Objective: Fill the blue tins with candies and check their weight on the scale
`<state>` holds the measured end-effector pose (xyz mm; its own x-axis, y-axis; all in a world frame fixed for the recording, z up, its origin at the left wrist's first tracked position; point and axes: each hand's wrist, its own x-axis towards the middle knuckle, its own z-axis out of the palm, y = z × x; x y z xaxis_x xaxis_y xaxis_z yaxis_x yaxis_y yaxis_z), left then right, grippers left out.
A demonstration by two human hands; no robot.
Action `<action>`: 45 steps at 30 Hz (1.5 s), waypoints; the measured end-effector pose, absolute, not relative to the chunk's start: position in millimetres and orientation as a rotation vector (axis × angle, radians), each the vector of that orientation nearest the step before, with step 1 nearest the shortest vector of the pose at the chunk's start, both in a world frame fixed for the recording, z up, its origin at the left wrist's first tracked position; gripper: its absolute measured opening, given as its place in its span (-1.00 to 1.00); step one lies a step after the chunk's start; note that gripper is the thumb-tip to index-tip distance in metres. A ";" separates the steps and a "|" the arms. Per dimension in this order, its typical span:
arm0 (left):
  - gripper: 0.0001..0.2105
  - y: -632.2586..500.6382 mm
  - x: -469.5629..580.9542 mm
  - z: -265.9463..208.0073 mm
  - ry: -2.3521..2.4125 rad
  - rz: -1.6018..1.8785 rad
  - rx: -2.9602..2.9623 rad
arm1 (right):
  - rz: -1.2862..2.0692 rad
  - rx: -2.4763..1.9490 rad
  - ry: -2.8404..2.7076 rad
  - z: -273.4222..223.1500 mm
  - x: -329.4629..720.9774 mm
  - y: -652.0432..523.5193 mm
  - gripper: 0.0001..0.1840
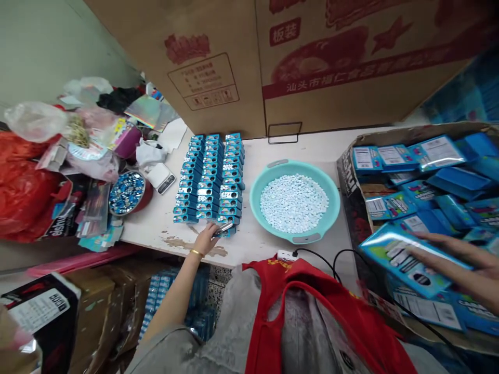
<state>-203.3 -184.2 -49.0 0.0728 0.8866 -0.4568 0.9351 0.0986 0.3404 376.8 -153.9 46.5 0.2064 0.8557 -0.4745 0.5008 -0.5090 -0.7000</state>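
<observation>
At the near end of the rows, my left hand (206, 240) has its fingers closed on a small shiny silvery piece (223, 228), whose kind I cannot make out. It lies close against the nearest of the small blue boxes (208, 176), which stand in three rows with dark round openings on top; white pieces show in some. Over the carton on the right, my right hand (463, 259) grips a larger blue printed box (409, 259), tilted. Between the hands stands a turquoise basin (333, 208) of small white pellets (294, 202).
An open carton (349, 182) of blue boxes stands right, big cardboard boxes (226, 62) behind. Left are a bowl (146, 195) of blue and silver pieces, a small white scale (161, 178) and plastic bags (29, 182). A black cable (317, 255) crosses the table edge.
</observation>
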 end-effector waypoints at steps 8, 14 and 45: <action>-0.71 -184.6 -263.2 -28.1 1.995 0.051 1.731 | 1.900 -1.505 -1.378 46.1 259.1 -134.1 -0.64; -0.63 -174.4 -245.0 -27.1 2.241 0.360 1.697 | 2.318 -1.105 -0.911 56.2 245.1 -129.8 -0.38; -0.78 9.0 -10.4 -45.6 1.620 -0.277 1.767 | 1.479 -1.385 -0.293 -33.8 258.2 -77.0 -0.53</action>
